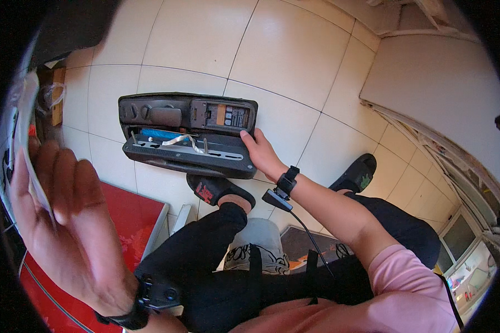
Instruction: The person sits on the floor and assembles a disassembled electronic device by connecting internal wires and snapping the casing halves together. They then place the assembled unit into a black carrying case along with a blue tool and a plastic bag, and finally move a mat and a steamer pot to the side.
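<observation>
Left hand close to the lens with a plastic sheet, right hand on an open casing

Nearest the camera, the left hand [75, 222] has its fingers curled and nearly closed, the edge of a pale, see-through plastic sheet [30, 122] caught between thumb and fingers. Whether it is a flat sheet or a bag, I cannot tell. Below, the right hand [264, 155] takes the end of a long black casing [164, 116], thumb over the upper edge; the other fingers are mostly hidden, so how tightly they close is unclear.

The casing stands open in front of the person, above the left slipper [205, 190]; whether it hangs free or rests on something does not show. Inside lie a blue piece [161, 133], a white cable [193, 144] and a slotted metal strip [186, 154].

With only one end in hand, the casing could tip or slip, and if unsupported it could strike the foot or the tiled floor [189, 33]. The cable lies loose across the opening, so pressing the two halves together could trap it, and pulling them apart could strain it. The sheet, caught by its edge, could slide away if the left fingers relax.
</observation>
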{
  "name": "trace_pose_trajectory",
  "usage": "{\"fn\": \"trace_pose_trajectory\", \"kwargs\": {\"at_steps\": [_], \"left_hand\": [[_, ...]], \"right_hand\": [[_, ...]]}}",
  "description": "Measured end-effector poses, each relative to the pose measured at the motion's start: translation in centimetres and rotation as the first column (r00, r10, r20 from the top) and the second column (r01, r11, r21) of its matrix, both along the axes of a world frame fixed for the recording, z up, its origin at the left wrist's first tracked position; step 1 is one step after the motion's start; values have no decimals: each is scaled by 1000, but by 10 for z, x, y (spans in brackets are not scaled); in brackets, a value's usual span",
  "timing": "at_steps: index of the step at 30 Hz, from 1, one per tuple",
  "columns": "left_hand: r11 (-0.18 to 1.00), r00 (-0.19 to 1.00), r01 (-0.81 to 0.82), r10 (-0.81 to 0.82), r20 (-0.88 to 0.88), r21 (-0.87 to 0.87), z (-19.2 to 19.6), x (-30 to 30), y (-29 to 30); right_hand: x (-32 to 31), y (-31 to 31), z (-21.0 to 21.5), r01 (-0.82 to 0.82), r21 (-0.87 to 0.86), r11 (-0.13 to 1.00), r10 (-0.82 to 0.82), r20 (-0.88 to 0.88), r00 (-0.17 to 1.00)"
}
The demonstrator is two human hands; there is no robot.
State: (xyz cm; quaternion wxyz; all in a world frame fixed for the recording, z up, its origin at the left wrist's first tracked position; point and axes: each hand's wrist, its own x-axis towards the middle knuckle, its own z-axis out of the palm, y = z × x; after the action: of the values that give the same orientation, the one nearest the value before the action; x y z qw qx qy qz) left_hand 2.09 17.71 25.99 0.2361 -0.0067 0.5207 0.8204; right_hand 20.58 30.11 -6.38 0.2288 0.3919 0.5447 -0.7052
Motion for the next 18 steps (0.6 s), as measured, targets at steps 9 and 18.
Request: {"fn": "trace_pose_trajectory", "kwargs": {"at_steps": [9,18], "left_hand": [[749,728,-539,644,234,-384,-28,-1,14],[779,731,-465,606,316,-420,-39,14,-21]], "right_hand": [[19,27,36,-28,103,994,30,-11,1000],[104,66,-11,-233,199,952,181,250,951]]}}
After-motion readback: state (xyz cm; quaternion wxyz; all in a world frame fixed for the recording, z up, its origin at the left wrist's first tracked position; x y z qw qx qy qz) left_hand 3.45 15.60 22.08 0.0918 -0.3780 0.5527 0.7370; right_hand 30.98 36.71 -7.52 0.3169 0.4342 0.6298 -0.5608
